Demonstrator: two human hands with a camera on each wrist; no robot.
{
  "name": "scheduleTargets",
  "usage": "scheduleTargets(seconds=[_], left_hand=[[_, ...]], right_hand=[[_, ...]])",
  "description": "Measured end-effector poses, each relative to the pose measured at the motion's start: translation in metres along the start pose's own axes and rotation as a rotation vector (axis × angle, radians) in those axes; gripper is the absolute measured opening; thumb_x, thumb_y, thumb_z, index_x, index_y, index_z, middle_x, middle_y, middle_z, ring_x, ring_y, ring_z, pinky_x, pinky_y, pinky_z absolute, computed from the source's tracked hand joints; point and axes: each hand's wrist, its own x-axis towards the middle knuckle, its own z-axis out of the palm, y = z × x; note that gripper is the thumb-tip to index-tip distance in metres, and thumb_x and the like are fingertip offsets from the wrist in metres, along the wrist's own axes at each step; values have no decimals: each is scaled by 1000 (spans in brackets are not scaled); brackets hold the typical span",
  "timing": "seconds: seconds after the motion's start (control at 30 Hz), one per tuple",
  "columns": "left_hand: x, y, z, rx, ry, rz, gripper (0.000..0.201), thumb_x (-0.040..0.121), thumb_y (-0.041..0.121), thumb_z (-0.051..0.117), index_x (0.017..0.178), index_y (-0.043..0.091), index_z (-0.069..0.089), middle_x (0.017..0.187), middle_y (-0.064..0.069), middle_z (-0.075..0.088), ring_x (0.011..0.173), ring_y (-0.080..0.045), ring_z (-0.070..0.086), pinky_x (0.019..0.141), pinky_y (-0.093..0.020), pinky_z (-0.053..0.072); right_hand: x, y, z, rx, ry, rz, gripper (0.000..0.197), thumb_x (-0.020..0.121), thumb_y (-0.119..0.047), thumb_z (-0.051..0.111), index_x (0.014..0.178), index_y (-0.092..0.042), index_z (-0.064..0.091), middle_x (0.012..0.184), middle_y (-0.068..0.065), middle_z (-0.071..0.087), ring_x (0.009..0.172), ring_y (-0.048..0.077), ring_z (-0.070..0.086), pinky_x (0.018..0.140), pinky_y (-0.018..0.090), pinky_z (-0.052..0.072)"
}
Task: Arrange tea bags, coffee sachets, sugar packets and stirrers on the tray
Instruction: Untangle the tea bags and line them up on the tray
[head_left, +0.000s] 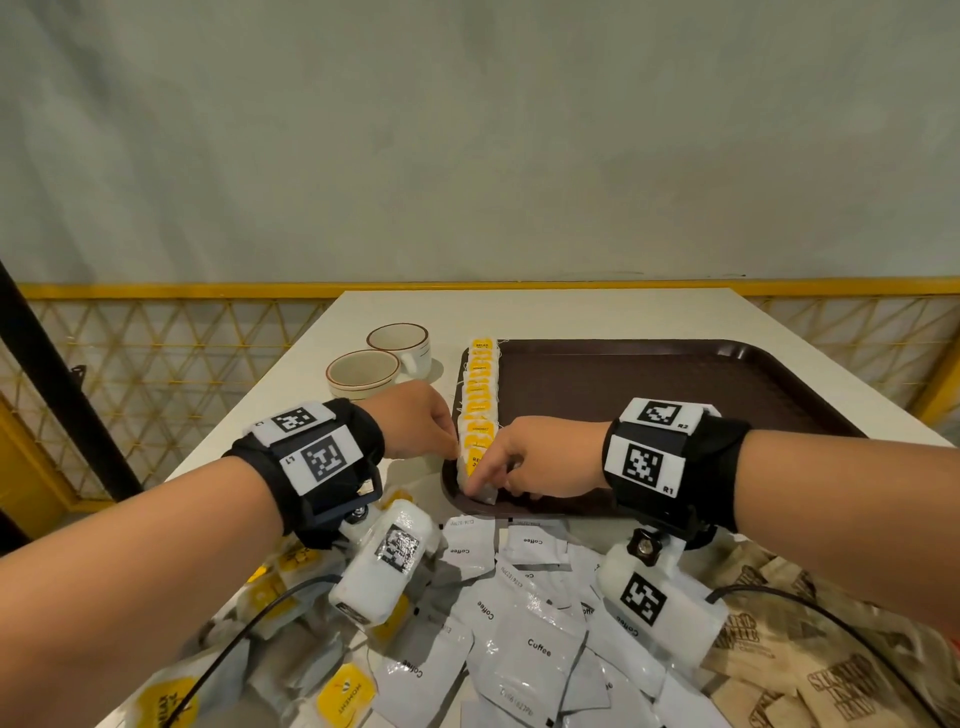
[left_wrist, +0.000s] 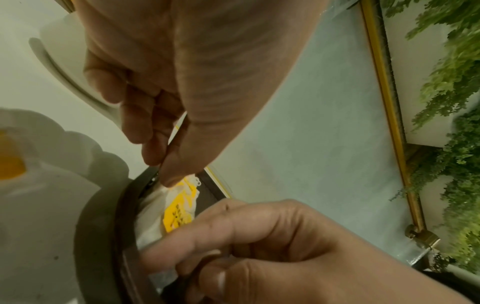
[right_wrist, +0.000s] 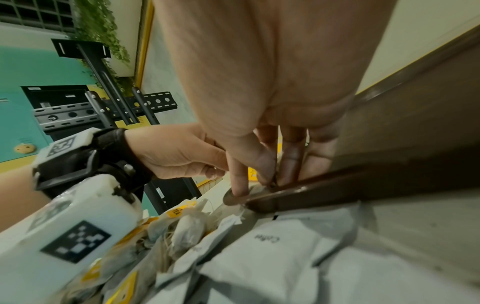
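Coffee sachets (head_left: 524, 639), grey and heaped, lie nearest in the head view, below both wrists, with loose tea bags (head_left: 291, 670) under the left forearm and brown sugar packets (head_left: 810, 670) under the right. Beyond them the left hand (head_left: 415, 418) and right hand (head_left: 540, 460) meet at the near left corner of the brown tray (head_left: 675, 384). A row of tea bags (head_left: 480, 405) with yellow tags runs away from the fingers along the tray's left edge. Two cups (head_left: 382, 358) stand beyond the left hand.

From the left wrist, thumb and fingers of the left hand (left_wrist: 166, 115) are curled and pinched together at the far end of the nearest tea bag (left_wrist: 171, 209); the right hand (left_wrist: 272, 246) curls over its near end.

From the right wrist, the right hand's fingers (right_wrist: 291, 160) reach down inside the tray rim (right_wrist: 311, 195), index finger (right_wrist: 240, 181) pressed on the corner. Whether they actually grip the bag cannot be told.
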Motion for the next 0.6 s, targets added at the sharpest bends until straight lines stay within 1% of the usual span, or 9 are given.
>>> scheduleTargets(seconds=[0.07, 0.13, 0.2, 0.3, 0.37, 0.43, 0.5, 0.53, 0.6], left_hand=[[0, -1, 2, -17, -1, 0, 13, 83, 24, 69, 89, 13, 73, 67, 9, 57, 62, -4, 49, 56, -17, 38], [0, -1, 3, -26, 3, 1, 14, 83, 26, 70, 89, 14, 74, 68, 9, 58, 63, -4, 49, 57, -17, 38], [1, -2, 4, -36, 4, 4, 14, 83, 26, 70, 89, 14, 74, 68, 9, 59, 63, -3, 50, 57, -18, 38], [3, -2, 3, -43, 2, 14, 14, 83, 25, 70, 88, 13, 74, 67, 10, 58, 62, -3, 49, 57, -17, 38], [3, -2, 3, -38, 2, 14, 13, 84, 24, 69, 89, 13, 74, 67, 10, 58, 62, -3, 49, 57, -17, 38], [3, -1, 3, -32, 5, 10, 12, 84, 22, 69, 90, 13, 74, 68, 10, 58, 63, -3, 49, 57, -17, 38], [3, -2, 3, -29, 7, 5, 11, 84, 22, 69, 90, 14, 74, 68, 10, 58, 63, -3, 49, 57, -16, 38], [2, -2, 3, -30, 7, 1, 12, 84, 22, 69, 91, 15, 74, 69, 9, 59, 64, -3, 50, 58, -16, 39], [2, -3, 3, -32, 6, -10, 13, 84, 24, 69, 92, 15, 75, 74, 7, 62, 68, -6, 52, 62, -18, 42]], right_hand=[[0, 2, -1, -14, 1, -10, 41, 94, 2, 43, 119, -18, 68, 105, -1, 61, 91, 8, 57, 61, 1, 40], [0, 3, -2, -36, -13, -17, 43, 93, 5, 42, 119, -18, 68, 97, -10, 56, 81, -4, 53, 59, -4, 37], [1, 4, -2, -47, -14, -25, 45, 92, 8, 41, 119, -17, 68, 89, -15, 55, 75, -7, 50, 59, -4, 36], [2, 4, -2, -66, 23, -45, 48, 91, 9, 40, 125, -17, 63, 98, 1, 59, 77, 3, 51, 62, -4, 35], [3, 3, -1, -109, 14, -52, 50, 92, 7, 39, 130, -19, 59, 104, 4, 61, 91, 12, 55, 67, 0, 34], [5, 4, 0, -142, -14, -51, 50, 92, 8, 38, 129, -18, 60, 113, 8, 64, 103, 18, 56, 69, 3, 35], [6, 5, 0, -135, -28, -42, 51, 91, 10, 39, 125, -18, 63, 117, 9, 64, 102, 15, 56, 67, 2, 35], [6, 5, -1, -135, -33, -39, 52, 90, 11, 39, 123, -19, 64, 118, 7, 64, 101, 12, 54, 69, 4, 37], [7, 5, -2, -146, -39, -35, 54, 89, 12, 39, 122, -21, 66, 120, 6, 63, 106, 12, 54, 80, 12, 38]])
